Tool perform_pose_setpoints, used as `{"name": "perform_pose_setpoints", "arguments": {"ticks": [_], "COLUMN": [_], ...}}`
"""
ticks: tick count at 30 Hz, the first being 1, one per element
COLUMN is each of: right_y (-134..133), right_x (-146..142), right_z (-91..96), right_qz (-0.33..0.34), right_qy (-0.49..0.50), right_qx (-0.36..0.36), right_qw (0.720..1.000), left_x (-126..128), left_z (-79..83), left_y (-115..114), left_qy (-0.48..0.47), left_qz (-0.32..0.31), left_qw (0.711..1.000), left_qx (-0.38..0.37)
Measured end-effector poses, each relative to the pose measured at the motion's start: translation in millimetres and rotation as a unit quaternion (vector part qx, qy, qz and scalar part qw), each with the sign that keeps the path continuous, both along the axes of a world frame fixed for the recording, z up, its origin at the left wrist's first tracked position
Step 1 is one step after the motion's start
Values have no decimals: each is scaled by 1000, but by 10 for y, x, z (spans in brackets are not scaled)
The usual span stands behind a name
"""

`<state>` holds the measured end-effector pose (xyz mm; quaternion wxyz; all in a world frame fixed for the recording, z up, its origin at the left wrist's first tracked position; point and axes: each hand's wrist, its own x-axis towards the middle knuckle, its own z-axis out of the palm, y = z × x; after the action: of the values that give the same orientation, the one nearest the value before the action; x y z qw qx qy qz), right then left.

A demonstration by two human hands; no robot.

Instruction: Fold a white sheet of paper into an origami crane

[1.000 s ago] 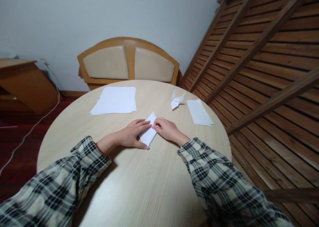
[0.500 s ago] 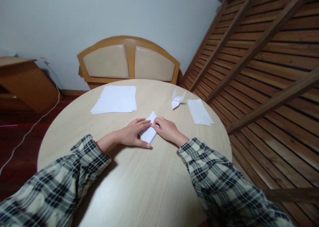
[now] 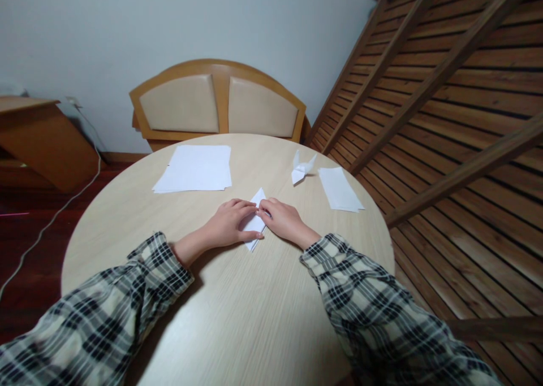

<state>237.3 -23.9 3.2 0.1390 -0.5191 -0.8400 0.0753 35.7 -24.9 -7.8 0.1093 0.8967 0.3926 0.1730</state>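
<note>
A folded white paper piece (image 3: 256, 223), diamond-shaped, lies on the round wooden table (image 3: 229, 307) between my hands. My left hand (image 3: 229, 224) rests flat over its left half, fingers stretched across it and thumb along the lower edge. Curled beside it, my right hand (image 3: 283, 220) presses its fingertips on the paper's right edge near the middle crease. Both arms wear plaid sleeves.
A stack of white sheets (image 3: 194, 168) lies at the table's far left. A small folded paper figure (image 3: 301, 169) and a narrow folded sheet (image 3: 340, 189) sit far right. A padded wooden chair (image 3: 218, 105) stands behind the table; slatted wood panels (image 3: 445, 120) lean at right.
My left hand has slid a little further right over the folded paper, covering more of it. The right hand has hardly moved.
</note>
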Motion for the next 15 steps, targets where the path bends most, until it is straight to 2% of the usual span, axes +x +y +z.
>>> {"name": "perform_pose_setpoints", "arguments": {"ticks": [15], "right_y": [-10], "right_x": [-23], "right_z": [-47], "right_qz": [-21], "right_qy": [-12], "right_qx": [5], "right_qw": [1000], "left_x": [2], "left_z": [2], "left_y": [-10], "left_qy": [0], "left_qz": [-13], "left_qw": [1000], "left_qx": [9]}}
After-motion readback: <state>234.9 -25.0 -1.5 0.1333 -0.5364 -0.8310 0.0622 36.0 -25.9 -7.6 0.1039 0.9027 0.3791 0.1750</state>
